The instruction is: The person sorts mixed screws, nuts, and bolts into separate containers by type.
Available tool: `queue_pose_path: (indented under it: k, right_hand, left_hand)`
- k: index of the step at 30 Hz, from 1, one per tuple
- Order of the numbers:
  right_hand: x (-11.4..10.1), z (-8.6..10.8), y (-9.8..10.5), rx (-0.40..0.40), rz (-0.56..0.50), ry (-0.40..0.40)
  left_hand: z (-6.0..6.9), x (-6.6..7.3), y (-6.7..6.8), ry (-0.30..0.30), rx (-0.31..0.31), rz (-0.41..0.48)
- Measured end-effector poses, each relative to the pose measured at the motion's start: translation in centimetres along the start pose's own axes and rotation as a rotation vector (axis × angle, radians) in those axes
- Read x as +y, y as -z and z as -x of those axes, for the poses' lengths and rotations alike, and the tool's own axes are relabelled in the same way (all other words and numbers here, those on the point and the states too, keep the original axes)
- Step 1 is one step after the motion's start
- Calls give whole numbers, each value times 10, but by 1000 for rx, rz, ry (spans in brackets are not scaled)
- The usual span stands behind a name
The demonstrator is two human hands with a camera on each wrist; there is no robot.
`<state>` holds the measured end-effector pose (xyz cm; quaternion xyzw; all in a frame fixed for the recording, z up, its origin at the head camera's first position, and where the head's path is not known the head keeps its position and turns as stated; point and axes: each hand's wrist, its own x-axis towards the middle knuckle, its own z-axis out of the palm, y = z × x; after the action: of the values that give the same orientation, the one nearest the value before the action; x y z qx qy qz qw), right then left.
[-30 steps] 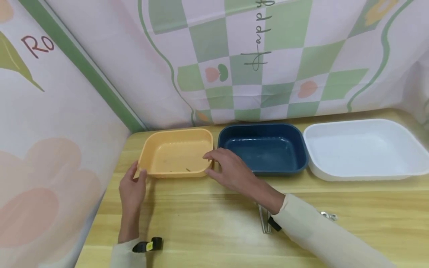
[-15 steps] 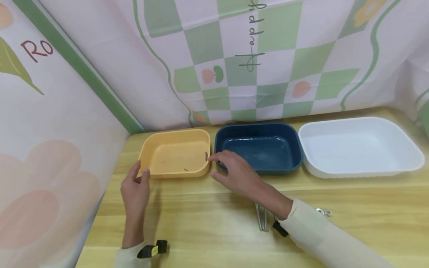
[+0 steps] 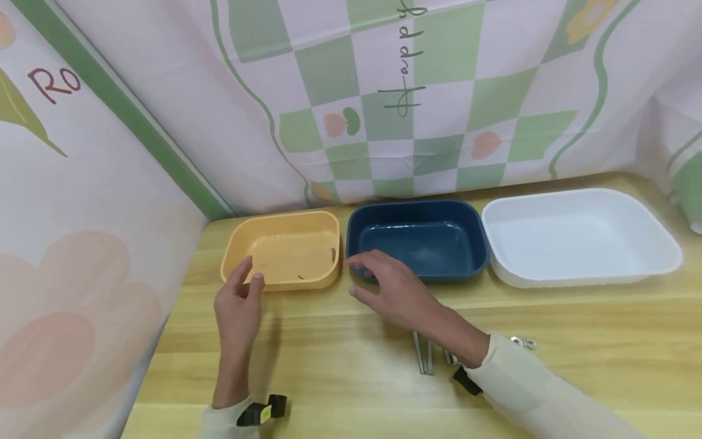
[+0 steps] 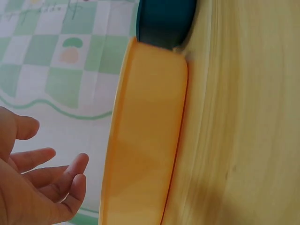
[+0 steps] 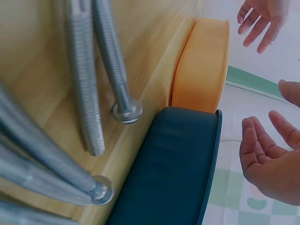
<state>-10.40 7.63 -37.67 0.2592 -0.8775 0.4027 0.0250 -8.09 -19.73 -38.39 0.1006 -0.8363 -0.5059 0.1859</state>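
My left hand [image 3: 239, 308] hovers at the near left rim of the yellow tray [image 3: 280, 285], fingers loosely bent with nothing between them. In the left wrist view that hand [image 4: 42, 183] is apart from the tray's side. My right hand [image 3: 397, 292] is over the near left corner of the blue tray [image 3: 439, 279], thumb and fingers parted and holding nothing visible. Small dark screws [image 3: 333, 255] lie at the yellow tray's right end, and another small piece [image 3: 300, 277] lies near its front wall.
To the right stands a white tray [image 3: 581, 283]. Long metal bolts [image 3: 419, 353] lie on the wooden table [image 3: 340, 378] below my right forearm, large in the right wrist view. Shiny ring-shaped metal pieces [image 3: 523, 342] lie farther right. A patterned cloth [image 3: 384, 152] hangs behind the trays.
My right hand has drawn back from the yellow tray's right end toward the blue tray, uncovering the small screws there. My left hand has left the yellow tray's left end and shifted right.
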Motion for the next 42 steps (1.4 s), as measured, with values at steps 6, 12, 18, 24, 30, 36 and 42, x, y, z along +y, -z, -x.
queue_pose_path:
  k: [6, 12, 18, 24, 30, 36, 42]
  right_hand:
    - [5, 7, 3, 0, -19, -2]
    - [8, 12, 5, 0, -20, -25]
    - [12, 20, 9, 16, -24, -28]
    - [16, 29, 15, 13, -29, -58]
    - [20, 37, 19, 7, -29, -85]
    - [24, 47, 21, 3, -39, -106]
    - [28, 58, 24, -12, -52, -126]
  left_hand:
    - [1, 8, -17, -15, -26, 52]
    - [0, 15, -35, -46, -43, 97]
    - [2, 22, -49, -71, -67, 128]
    - [4, 28, -60, -66, -92, 170]
    - [10, 33, -72, -75, -130, 211]
    - [14, 35, -84, -80, -170, 179]
    - [16, 33, -94, -104, -189, 118]
